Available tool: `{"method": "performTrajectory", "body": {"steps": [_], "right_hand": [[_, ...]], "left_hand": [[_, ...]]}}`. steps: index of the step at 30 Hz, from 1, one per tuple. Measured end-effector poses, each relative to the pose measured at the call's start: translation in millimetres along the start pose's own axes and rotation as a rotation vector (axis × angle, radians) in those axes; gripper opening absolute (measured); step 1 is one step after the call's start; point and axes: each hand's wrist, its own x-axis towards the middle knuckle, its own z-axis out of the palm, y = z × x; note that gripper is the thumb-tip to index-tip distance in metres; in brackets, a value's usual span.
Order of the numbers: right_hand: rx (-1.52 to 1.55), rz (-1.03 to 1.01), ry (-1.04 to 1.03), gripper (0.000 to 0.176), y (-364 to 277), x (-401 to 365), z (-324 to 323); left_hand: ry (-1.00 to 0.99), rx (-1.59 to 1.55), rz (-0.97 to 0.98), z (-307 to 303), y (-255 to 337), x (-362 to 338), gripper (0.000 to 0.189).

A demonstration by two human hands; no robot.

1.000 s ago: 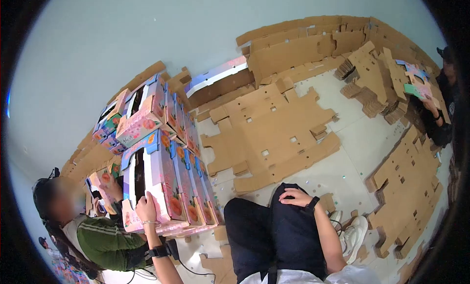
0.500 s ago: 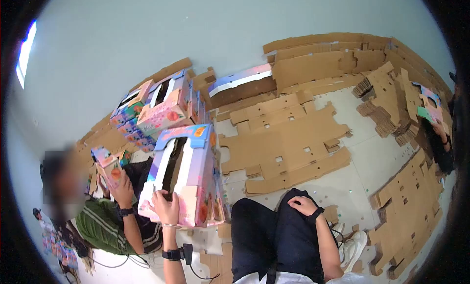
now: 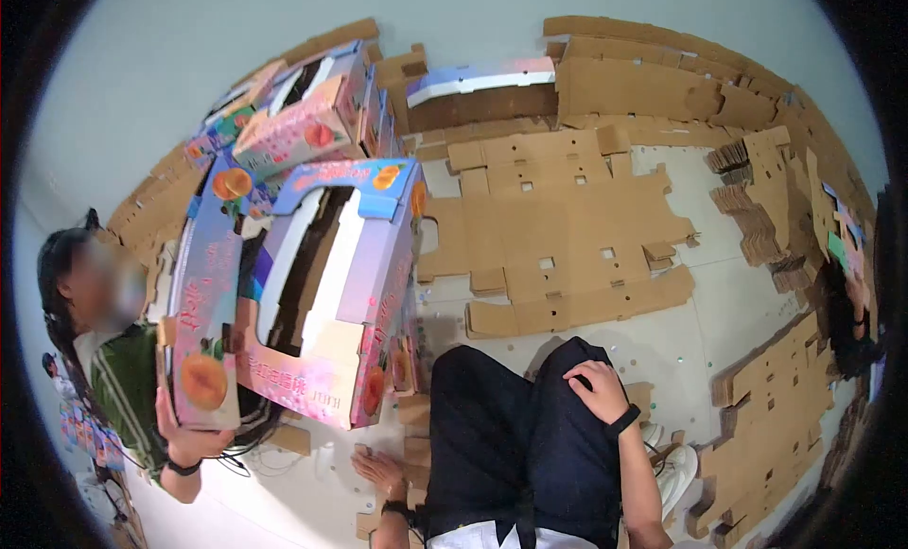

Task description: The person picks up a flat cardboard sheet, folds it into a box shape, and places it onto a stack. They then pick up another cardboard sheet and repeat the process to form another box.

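My left hand (image 3: pixel 380 470) is low in front of me with its fingers stretched out and nothing in them, over the floor beside small cardboard scraps. On the knee of my black trousers lies my right hand (image 3: pixel 600 390), its fingers loosely spread. Ahead of my left hand stands a printed fruit carton (image 3: pixel 380 265), pink and blue with peach pictures and a long opening in its top. Another person's hand (image 3: pixel 189 435) holds a second peach carton (image 3: pixel 203 360) upright against its left side.
More finished cartons (image 3: pixel 298 128) are stacked behind. Flat brown cardboard sheets (image 3: pixel 558 227) cover the floor ahead, and thick piles of them (image 3: pixel 771 445) lie to the right. Cardboard sheets lean along the wall. A second person's arm (image 3: pixel 856 303) reaches in at the far right.
My left hand has let go of the carton's top and dropped down towards me. The other person has lifted the second carton and brought it alongside the first. My right hand stays on my knee.
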Motion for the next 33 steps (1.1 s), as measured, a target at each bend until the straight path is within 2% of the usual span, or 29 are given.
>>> {"method": "performTrajectory", "body": {"steps": [1, 2, 4, 5, 6, 8, 9, 11, 13, 16, 20, 24, 26, 33], "right_hand": [[-0.043, 0.018, 0.025, 0.012, -9, -1, 2], [-0.087, 0.033, 0.050, 0.012, -16, 0, 4], [-0.121, 0.073, 0.015, 0.011, -22, 7, 16], [-0.202, 0.059, 0.052, 0.012, -26, 10, 23], [-0.276, 0.038, 0.103, 0.013, -33, 14, 32], [-0.343, -0.049, 0.005, 0.020, -47, 32, 53], [-0.286, -0.094, -0.059, 0.023, -54, 41, 67], [-0.231, -0.138, -0.149, 0.026, -75, 55, 85], [-0.201, -0.274, -0.328, 0.030, -99, 66, 84], [-0.216, -0.215, -0.461, 0.030, -130, 80, 58], [-0.116, -0.052, -0.339, 0.023, -152, 77, 41], [-0.081, -0.006, -0.399, 0.020, -150, 58, 54], [-0.055, -0.028, -0.443, 0.019, -146, 55, 64], [-0.015, -0.214, -0.358, 0.018, -139, 39, 78]], "left_hand": [[-0.234, 0.039, -0.171, -11, 14, 7, 0.058], [-0.263, 0.045, -0.188, -19, 34, 12, 0.058], [-0.154, 0.097, -0.428, -23, 59, 23, 0.055], [-0.395, 0.318, -0.320, -47, 70, 28, 0.062], [-0.420, 0.335, -0.338, -40, 56, 22, 0.062], [-0.795, 0.479, -0.563, -8, 35, 27, 0.062], [-0.830, 0.488, -0.591, -7, 32, 18, 0.062], [-0.767, 0.498, -0.572, -11, 37, 8, 0.062], [-0.733, 0.502, -0.553, -18, 39, -6, 0.062], [-0.707, 0.492, -0.529, -28, 37, -20, 0.062], [-0.667, 0.478, -0.472, -32, 37, -36, 0.062], [-0.618, 0.481, -0.399, -33, 36, -42, 0.062], [-0.577, 0.471, -0.351, -18, 37, -37, 0.062], [-0.413, 0.469, -0.216, 23, 24, -14, 0.062]]}}
